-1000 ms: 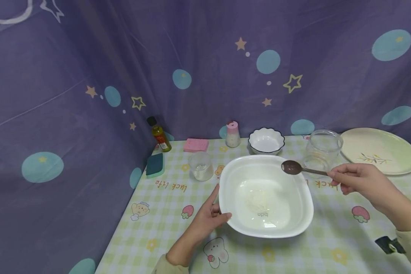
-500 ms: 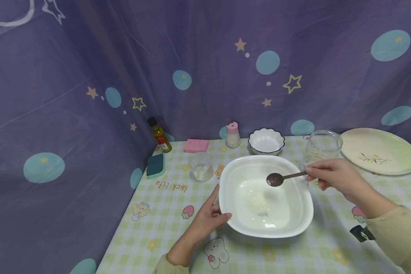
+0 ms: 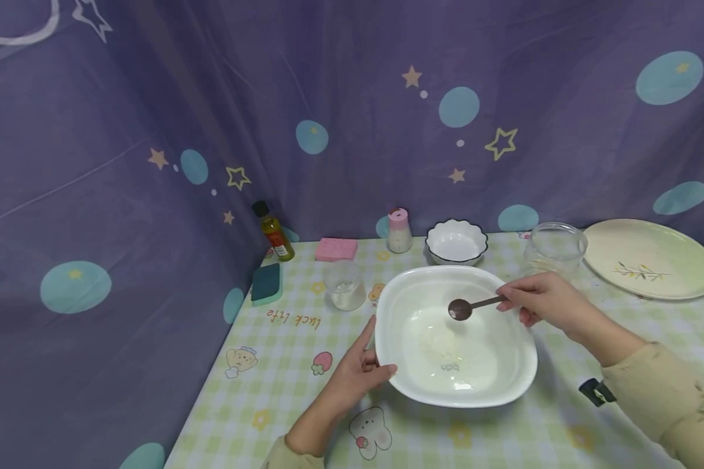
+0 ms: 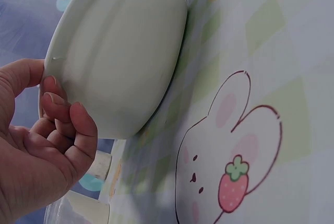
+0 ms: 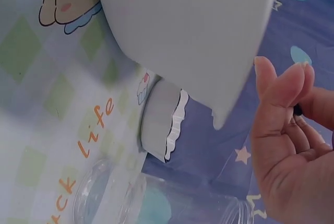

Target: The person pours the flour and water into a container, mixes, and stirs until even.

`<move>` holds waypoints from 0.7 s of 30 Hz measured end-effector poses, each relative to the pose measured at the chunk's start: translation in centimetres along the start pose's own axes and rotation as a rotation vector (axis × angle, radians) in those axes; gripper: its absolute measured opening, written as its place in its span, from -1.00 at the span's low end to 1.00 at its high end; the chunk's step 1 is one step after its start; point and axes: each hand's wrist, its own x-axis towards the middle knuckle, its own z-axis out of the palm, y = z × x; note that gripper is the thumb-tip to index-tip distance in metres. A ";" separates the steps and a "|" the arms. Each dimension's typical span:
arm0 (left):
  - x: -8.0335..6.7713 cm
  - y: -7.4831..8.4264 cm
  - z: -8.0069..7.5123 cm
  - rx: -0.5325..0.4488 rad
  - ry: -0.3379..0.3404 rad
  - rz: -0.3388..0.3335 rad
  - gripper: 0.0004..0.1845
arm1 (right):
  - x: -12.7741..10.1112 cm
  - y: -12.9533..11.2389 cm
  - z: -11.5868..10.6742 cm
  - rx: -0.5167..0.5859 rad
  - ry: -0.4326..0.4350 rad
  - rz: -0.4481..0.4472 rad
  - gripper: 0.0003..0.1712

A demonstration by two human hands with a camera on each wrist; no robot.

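A large white basin (image 3: 399,384) stands on the table, with a pale patch on its inner bottom. Its left rim is gripped by my left hand (image 3: 354,371), the thumb over the edge; in the left wrist view that hand (image 4: 49,135) has curled fingers against the outer wall. My right hand (image 3: 542,299) pinches the handle of a brown spoon (image 3: 460,310), whose bowl hangs over the basin's inside. From the right wrist, the hand (image 5: 292,135) shows beside the basin wall (image 5: 182,25), and most of the spoon is hidden.
Behind the basin are a scalloped white bowl (image 3: 456,242), a pink-topped shaker (image 3: 399,231) and a clear jar (image 3: 554,244). A plate (image 3: 669,238) lies right. Leftward are a clear cup (image 3: 345,286), pink sponge (image 3: 336,249), green sponge (image 3: 266,283) and oil bottle (image 3: 274,233).
My right hand has moved left with the spoon, from the basin's right rim to over its inside. The left hand and basin have stayed put.
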 end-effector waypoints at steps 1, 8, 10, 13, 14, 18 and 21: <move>0.0 0.0 0.0 0.000 -0.001 0.000 0.03 | 0.1 0.0 0.2 -0.006 -0.009 0.002 -0.55; 0.1 -0.1 0.1 0.005 0.003 -0.001 0.03 | 1.0 -0.4 1.8 -0.018 -0.049 0.021 -0.62; 0.1 -0.2 0.0 0.008 0.003 0.000 0.03 | 1.2 -0.5 2.2 -0.019 -0.064 0.015 -0.63; 0.1 -0.2 0.0 0.009 0.002 0.006 0.02 | 1.5 -0.5 2.8 -0.040 -0.084 0.003 -0.64; 0.1 -0.3 0.0 0.009 0.002 0.007 0.02 | 1.6 -0.5 3.0 -0.049 -0.087 -0.002 -0.65; 0.1 -0.2 0.0 0.018 0.005 0.006 0.02 | 1.9 -0.5 3.7 -0.121 -0.082 -0.049 -0.69; 0.2 -0.2 0.0 0.029 0.013 0.000 0.03 | 2.0 -0.5 4.0 -0.207 -0.057 -0.090 -0.74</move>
